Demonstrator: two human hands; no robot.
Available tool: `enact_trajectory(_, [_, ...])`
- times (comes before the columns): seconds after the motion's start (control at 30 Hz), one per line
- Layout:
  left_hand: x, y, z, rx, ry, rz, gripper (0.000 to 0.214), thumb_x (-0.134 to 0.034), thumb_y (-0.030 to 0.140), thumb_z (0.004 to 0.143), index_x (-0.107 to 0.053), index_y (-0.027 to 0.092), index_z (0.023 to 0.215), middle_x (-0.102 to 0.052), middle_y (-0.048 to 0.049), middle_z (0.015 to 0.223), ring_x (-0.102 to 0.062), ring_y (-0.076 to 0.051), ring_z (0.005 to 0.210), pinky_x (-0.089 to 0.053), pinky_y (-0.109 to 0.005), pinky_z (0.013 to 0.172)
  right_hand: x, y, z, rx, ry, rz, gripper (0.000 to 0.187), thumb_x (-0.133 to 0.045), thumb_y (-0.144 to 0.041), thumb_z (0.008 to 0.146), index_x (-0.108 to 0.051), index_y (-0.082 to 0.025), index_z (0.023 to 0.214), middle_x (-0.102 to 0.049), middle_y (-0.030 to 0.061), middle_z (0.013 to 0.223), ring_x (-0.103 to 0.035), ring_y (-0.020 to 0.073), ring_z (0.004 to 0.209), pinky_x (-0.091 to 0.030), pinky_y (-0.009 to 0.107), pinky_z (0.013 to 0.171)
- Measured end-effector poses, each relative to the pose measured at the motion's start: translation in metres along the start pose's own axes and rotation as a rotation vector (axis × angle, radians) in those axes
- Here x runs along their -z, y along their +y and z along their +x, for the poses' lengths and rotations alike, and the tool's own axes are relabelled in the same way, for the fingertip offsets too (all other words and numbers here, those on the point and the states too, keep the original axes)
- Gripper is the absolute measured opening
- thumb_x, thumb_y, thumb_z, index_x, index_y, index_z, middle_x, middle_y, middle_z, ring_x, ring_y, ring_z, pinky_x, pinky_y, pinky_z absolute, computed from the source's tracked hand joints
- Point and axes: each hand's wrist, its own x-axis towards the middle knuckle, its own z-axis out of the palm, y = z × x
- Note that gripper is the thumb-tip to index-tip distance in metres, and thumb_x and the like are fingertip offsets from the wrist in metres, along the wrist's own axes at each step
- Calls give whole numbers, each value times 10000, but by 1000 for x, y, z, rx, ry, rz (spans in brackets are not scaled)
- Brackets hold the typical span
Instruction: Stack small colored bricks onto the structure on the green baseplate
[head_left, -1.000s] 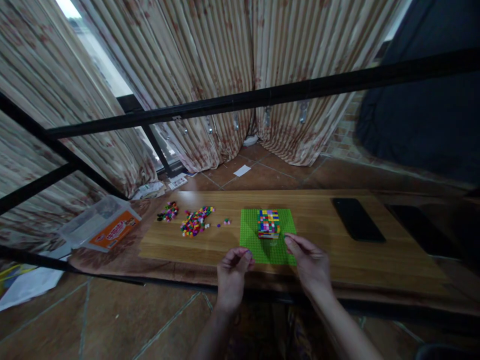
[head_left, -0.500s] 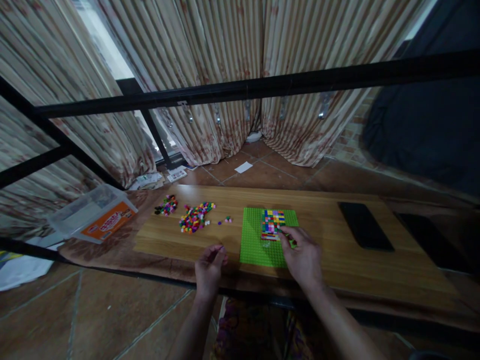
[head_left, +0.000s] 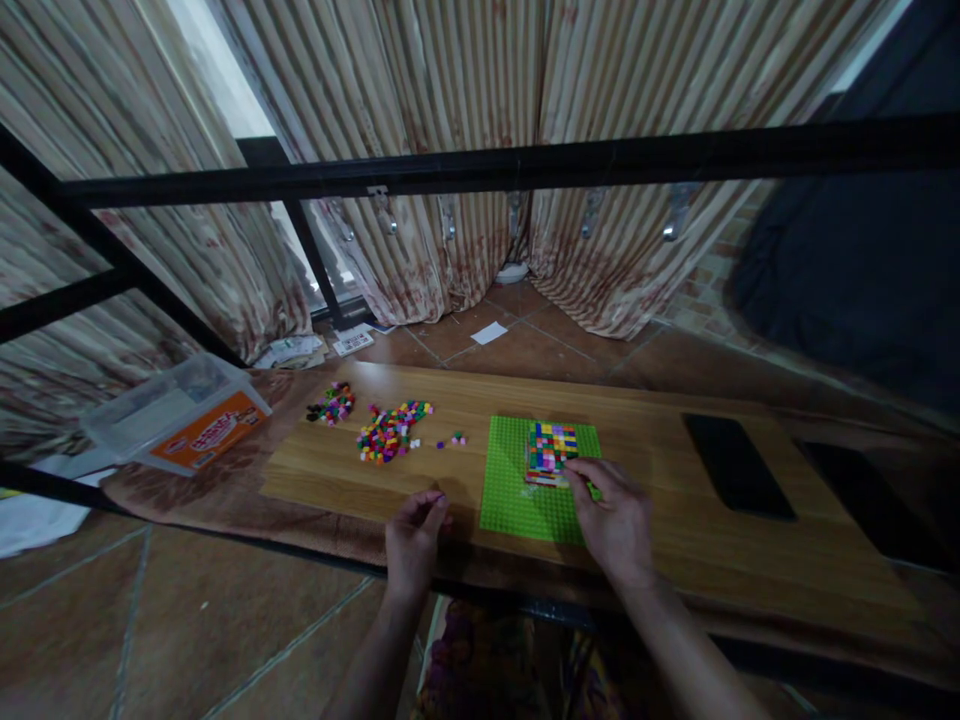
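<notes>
The stack (head_left: 551, 443) of coloured bricks sits on the far part of the green plate (head_left: 510, 510), right of the middle of the frame. The plate lies flat on the wooden desk (head_left: 450, 490).

The right hand (head_left: 615, 515) reaches in from the lower right, its thumb and forefinger drawn close together at the near right corner of the stack. Whether that grip has a brick between the tips, or only touches the stack, I cannot tell; the fingers hide it. The left hand (head_left: 414, 535) hangs in front of the desk's near edge, left of the plate, thumb and fingertips brought nearly together; anything in that grip is too small to make out.

For good work at this corner, I would keep the right fingertips low on the sides of a brick, square it to the rows, and press straight down, since a slanted push could skew the upper layers. The plate looks light and liable to slide, so the left hand would serve well steadying its near left edge.

Loose bricks lie in a larger pile (head_left: 391, 432) and a smaller pile (head_left: 335, 403) left of centre, well apart from the plate, with a few strays (head_left: 458, 438) between.
</notes>
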Motion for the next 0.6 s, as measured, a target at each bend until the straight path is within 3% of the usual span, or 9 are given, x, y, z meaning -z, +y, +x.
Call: enact_trajectory(0.6, [-4,3,-2,-16,22,5,347,-792,346,556,-665,142,806,-669,-9,756,-614,-110,614,-511,-228,613,-2,8,-3,72,-33,68,195,-499,-240,900,-683,-226,837,-655,46,872,-599,179,830,-497,331,758])
